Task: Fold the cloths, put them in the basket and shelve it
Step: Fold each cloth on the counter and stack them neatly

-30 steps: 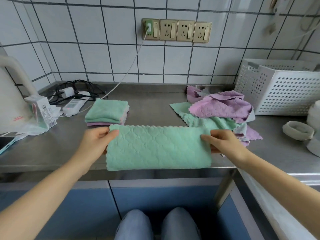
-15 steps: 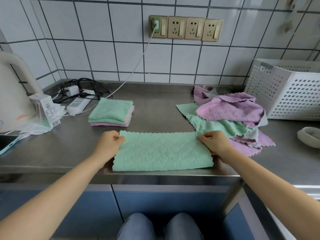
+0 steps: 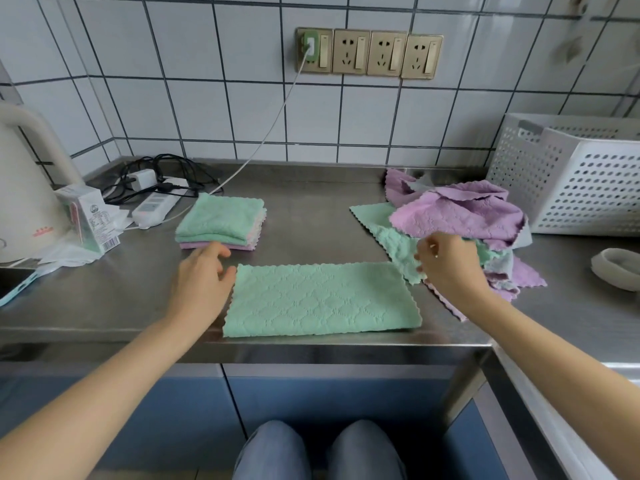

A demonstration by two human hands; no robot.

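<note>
At the front edge of the steel counter [image 3: 311,216] lies a green cloth [image 3: 320,299], folded into a flat strip with scalloped edges and a quilted pattern, its near side just reaching the counter lip. Left hand [image 3: 202,282] sits at the strip's left end, fingers loosely spread, thumb touching the cloth edge, gripping nothing. Right hand [image 3: 448,263] hovers beyond the right end, fingers curled; whether it pinches the loose cloth beneath cannot be told. Behind the left hand: a stack of folded cloths [image 3: 221,223], green on top, pink and purple below. Right: a heap of unfolded cloths [image 3: 460,216], purple and green, lying against the white perforated basket [image 3: 581,188]. Far left: kettle [image 3: 24,188], small carton [image 3: 88,220], power strip [image 3: 156,206] with cables. Bare steel lies between stack and heap.
</note>
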